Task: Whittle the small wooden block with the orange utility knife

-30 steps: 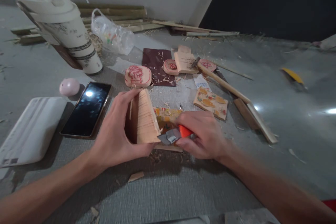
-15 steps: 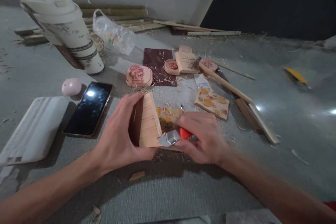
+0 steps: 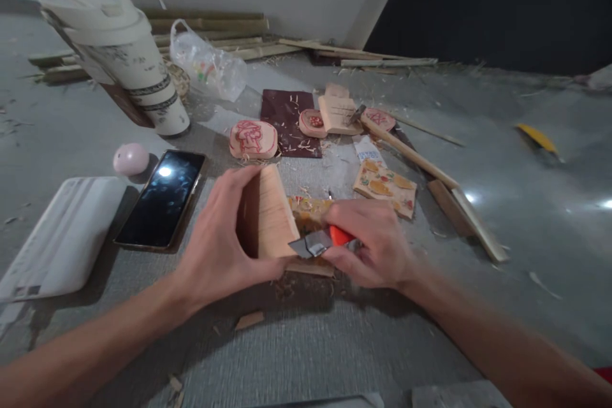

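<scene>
Has a thin brown wood chip (image 3: 249, 320) before the grip. Clasps a pale, tilted, flat-sided wooden block (image 3: 275, 211) in the left hand (image 3: 217, 237) and a red-handled, metal-bladed knife (image 3: 316, 243) in the right hand (image 3: 375, 241), at the block's near corner, perhaps touching. Shows a pale, rounded wooden piece (image 3: 253, 139), red-lined, beyond.

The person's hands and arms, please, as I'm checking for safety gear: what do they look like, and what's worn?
The left hand and right hand are bare: no gloves, rings or watch show. Left forearm and right forearm show no sleeves or clear markings.
</scene>
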Action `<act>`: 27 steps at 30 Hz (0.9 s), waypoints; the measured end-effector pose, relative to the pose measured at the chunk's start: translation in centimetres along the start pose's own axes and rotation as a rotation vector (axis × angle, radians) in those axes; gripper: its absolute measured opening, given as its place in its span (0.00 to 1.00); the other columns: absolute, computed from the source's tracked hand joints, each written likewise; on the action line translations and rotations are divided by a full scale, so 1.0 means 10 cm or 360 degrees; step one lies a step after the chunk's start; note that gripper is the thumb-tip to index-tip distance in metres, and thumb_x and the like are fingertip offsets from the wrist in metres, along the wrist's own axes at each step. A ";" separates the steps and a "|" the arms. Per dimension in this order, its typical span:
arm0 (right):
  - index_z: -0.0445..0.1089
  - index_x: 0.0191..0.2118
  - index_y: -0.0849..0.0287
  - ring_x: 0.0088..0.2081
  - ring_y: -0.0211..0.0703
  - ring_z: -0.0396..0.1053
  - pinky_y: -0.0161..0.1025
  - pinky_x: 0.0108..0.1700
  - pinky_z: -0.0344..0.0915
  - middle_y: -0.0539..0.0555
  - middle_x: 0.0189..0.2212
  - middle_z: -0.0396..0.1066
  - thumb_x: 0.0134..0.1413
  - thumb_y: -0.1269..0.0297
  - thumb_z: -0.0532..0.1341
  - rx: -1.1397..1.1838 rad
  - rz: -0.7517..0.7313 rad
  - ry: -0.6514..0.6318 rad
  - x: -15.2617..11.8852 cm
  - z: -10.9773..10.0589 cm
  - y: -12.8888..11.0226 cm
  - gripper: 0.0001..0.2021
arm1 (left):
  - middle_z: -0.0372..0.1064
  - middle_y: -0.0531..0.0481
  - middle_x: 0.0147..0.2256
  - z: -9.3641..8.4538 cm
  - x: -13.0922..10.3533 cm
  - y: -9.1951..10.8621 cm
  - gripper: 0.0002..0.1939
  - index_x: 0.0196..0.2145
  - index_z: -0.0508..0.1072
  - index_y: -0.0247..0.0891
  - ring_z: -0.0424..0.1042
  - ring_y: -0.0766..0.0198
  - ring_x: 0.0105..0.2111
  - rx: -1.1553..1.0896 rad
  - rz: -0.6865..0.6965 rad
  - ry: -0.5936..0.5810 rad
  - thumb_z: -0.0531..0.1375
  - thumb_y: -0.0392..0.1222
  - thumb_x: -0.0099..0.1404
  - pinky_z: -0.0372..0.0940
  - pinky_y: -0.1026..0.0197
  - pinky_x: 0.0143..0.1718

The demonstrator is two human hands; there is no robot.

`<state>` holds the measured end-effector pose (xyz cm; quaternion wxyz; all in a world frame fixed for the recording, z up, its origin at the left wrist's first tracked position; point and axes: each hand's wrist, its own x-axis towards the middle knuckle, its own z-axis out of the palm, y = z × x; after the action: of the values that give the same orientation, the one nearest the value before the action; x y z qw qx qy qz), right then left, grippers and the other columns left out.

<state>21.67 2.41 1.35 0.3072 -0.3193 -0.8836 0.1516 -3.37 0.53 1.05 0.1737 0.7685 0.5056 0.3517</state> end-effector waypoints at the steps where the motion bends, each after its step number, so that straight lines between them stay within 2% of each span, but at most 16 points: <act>1: 0.63 0.31 0.56 0.25 0.37 0.54 0.40 0.29 0.49 0.46 0.23 0.58 0.71 0.45 0.54 0.0022 -0.0016 -0.0010 0.00 0.00 0.00 0.21 | 0.67 0.41 0.59 -0.01 0.01 -0.03 0.46 0.63 0.58 0.48 0.71 0.40 0.56 0.0004 -0.0018 0.0029 0.71 0.46 0.49 0.70 0.37 0.57; 6: 0.62 0.31 0.55 0.26 0.37 0.54 0.40 0.29 0.49 0.46 0.24 0.58 0.70 0.49 0.56 -0.0007 0.0014 -0.0091 -0.02 -0.02 -0.01 0.18 | 0.67 0.41 0.59 -0.05 0.03 -0.09 0.47 0.64 0.58 0.48 0.71 0.40 0.57 0.0042 0.0015 0.0109 0.72 0.49 0.50 0.70 0.38 0.57; 9: 0.62 0.31 0.55 0.26 0.38 0.55 0.40 0.30 0.50 0.47 0.24 0.59 0.71 0.48 0.56 -0.0061 0.0047 -0.0131 -0.04 -0.03 0.00 0.19 | 0.67 0.40 0.58 -0.06 0.03 -0.08 0.47 0.65 0.58 0.47 0.71 0.41 0.57 0.0078 0.0046 0.0110 0.72 0.50 0.51 0.70 0.39 0.56; 17: 0.64 0.31 0.56 0.25 0.37 0.55 0.39 0.29 0.49 0.46 0.24 0.59 0.71 0.44 0.54 0.0012 -0.0024 0.0015 -0.03 -0.01 0.01 0.23 | 0.68 0.42 0.58 -0.06 0.04 -0.07 0.48 0.64 0.58 0.47 0.72 0.40 0.56 0.0132 0.0095 0.0135 0.73 0.50 0.49 0.70 0.40 0.56; 22: 0.65 0.30 0.57 0.25 0.37 0.54 0.39 0.29 0.48 0.46 0.23 0.58 0.72 0.44 0.52 -0.0046 -0.0010 -0.0015 -0.02 -0.01 0.00 0.24 | 0.69 0.44 0.58 -0.06 0.03 -0.05 0.50 0.65 0.57 0.50 0.72 0.40 0.55 0.0169 0.0146 0.0094 0.73 0.46 0.46 0.70 0.40 0.55; 27: 0.65 0.31 0.57 0.25 0.38 0.54 0.39 0.29 0.48 0.46 0.24 0.58 0.72 0.45 0.52 0.0000 -0.0037 -0.0079 -0.02 -0.01 -0.01 0.23 | 0.69 0.44 0.57 -0.08 0.01 -0.04 0.52 0.64 0.57 0.49 0.72 0.41 0.54 0.0142 0.0159 0.0065 0.74 0.46 0.44 0.70 0.41 0.55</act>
<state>21.82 2.26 1.40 0.2869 -0.3051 -0.8946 0.1560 -4.12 0.74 1.39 0.1112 0.7924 0.4853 0.3526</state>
